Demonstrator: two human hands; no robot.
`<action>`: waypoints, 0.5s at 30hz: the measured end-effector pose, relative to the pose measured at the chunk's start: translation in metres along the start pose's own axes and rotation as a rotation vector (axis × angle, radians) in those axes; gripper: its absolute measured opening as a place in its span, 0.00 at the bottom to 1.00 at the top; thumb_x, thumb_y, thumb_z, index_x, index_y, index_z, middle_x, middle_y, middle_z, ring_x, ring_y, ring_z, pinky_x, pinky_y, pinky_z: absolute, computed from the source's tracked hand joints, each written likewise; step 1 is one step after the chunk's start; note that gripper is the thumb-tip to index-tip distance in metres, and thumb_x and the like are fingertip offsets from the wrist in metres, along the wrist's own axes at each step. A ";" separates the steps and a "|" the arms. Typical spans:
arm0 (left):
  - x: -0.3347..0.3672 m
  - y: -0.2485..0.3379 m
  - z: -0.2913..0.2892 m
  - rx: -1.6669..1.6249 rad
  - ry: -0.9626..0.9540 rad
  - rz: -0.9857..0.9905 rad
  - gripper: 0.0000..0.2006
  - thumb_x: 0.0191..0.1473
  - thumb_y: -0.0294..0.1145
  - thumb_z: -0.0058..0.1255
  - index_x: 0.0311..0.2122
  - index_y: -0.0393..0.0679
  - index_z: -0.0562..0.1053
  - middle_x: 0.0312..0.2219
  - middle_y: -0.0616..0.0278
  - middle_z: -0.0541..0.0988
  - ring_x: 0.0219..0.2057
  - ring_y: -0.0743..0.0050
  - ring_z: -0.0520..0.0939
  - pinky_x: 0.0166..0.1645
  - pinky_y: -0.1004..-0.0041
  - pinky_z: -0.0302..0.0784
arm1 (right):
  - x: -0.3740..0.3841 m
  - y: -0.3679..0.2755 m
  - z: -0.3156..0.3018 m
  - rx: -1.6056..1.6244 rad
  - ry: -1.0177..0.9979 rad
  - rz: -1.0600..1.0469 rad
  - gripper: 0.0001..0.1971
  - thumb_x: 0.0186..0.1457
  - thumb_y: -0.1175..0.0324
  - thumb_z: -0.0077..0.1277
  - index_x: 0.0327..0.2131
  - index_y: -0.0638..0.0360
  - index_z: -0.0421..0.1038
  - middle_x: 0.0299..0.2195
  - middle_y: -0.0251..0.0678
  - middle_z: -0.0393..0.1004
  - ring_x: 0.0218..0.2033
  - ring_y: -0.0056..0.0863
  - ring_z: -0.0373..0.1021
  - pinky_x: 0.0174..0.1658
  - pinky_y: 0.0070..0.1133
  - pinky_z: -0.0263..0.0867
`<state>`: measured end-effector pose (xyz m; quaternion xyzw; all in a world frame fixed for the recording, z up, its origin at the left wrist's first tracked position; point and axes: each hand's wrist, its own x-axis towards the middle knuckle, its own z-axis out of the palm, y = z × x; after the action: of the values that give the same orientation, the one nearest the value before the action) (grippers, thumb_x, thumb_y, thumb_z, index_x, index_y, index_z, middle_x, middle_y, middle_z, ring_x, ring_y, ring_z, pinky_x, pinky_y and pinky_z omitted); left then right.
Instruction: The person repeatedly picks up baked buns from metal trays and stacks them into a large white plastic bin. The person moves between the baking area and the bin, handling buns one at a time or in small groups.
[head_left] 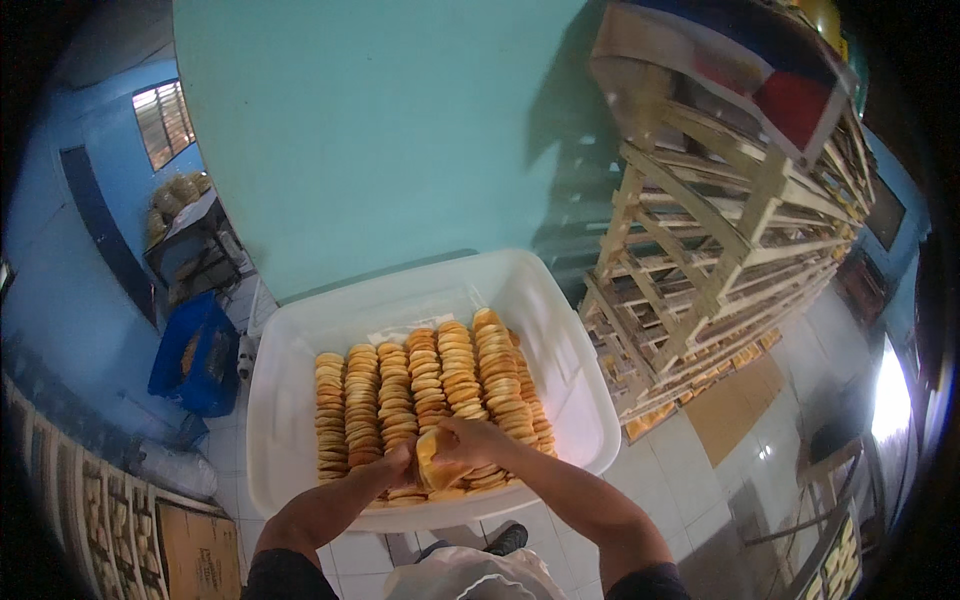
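A large white plastic tub stands in front of me, with round, flat golden-brown breads packed on edge in several long rows. Over the near part of these rows, my right hand grips a round flat bread from its right side. My left hand is closed against the left edge of the same bread. Whether more than one bread is between the hands I cannot tell. The near ends of the middle rows are partly hidden by my hands and forearms.
A tall wooden slatted rack stands right of the tub, with cardboard on the tiled floor beside it. Left are a blue plastic bin and another rack. A teal wall rises behind the tub.
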<state>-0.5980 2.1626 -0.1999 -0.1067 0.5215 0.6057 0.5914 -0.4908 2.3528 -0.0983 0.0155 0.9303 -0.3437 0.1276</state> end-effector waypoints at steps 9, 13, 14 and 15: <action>0.025 0.004 -0.086 0.582 -0.167 0.136 0.20 0.64 0.52 0.46 0.43 0.43 0.74 0.32 0.62 0.79 0.25 0.71 0.78 0.32 0.67 0.78 | 0.065 0.004 0.028 0.157 -0.232 -0.087 0.42 0.50 0.40 0.60 0.60 0.60 0.63 0.48 0.49 0.74 0.47 0.41 0.73 0.50 0.33 0.67; 0.073 0.076 -0.100 1.667 0.225 -0.044 0.20 0.67 0.47 0.40 0.33 0.41 0.75 0.21 0.59 0.75 0.20 0.69 0.73 0.27 0.67 0.71 | 0.066 0.000 0.006 0.344 -0.342 -0.116 0.35 0.57 0.46 0.56 0.60 0.60 0.63 0.48 0.49 0.74 0.46 0.41 0.73 0.51 0.33 0.67; 0.092 0.097 -0.098 1.945 0.180 0.079 0.22 0.68 0.45 0.38 0.30 0.40 0.74 0.18 0.59 0.73 0.18 0.67 0.71 0.25 0.67 0.68 | 0.065 0.003 -0.004 0.312 -0.291 -0.137 0.32 0.57 0.50 0.56 0.59 0.59 0.64 0.47 0.47 0.75 0.45 0.40 0.73 0.50 0.32 0.68; 0.108 0.117 -0.097 1.641 0.060 0.465 0.22 0.68 0.44 0.38 0.28 0.39 0.72 0.16 0.60 0.70 0.17 0.68 0.68 0.24 0.66 0.66 | 0.063 0.008 -0.017 0.298 -0.231 -0.181 0.29 0.58 0.53 0.56 0.58 0.58 0.65 0.46 0.46 0.75 0.45 0.38 0.74 0.49 0.31 0.68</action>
<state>-0.7724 2.1828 -0.2632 0.4492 0.8193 0.1388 0.3280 -0.5546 2.3660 -0.1070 -0.0887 0.8461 -0.4868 0.1982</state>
